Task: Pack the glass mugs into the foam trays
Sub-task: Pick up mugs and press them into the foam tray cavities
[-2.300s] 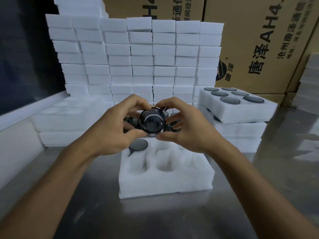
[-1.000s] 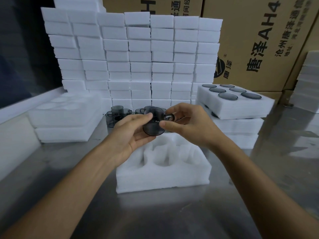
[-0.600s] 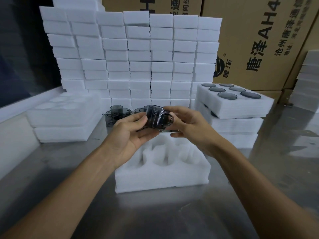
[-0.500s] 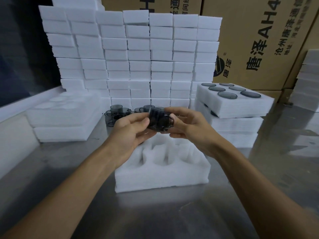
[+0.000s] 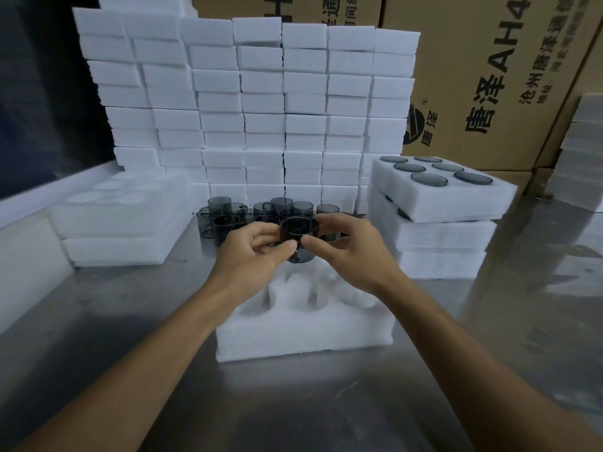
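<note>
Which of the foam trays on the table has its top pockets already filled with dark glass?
The top tray of the right-hand stack: six dark round glass pieces sit in its pockets. The tray under the hands shows empty pockets.

Steel desk (image 5: 326, 402), brushed and reflective, fills the foreground. Behind it, a wall of white foam blocks (image 5: 261, 102) stacked in neat columns, tallest on the left. Cardboard cartons (image 5: 489, 60) stand behind the wall and to the right of it, printed with black Chinese text, "AH4" and a round logo. A dark panel (image 5: 42, 93) runs along the left side above a white ledge (image 5: 39, 194). At the far right edge, another white foam stack (image 5: 584, 151), partly cut off by the frame, so its details are unclear.
</note>
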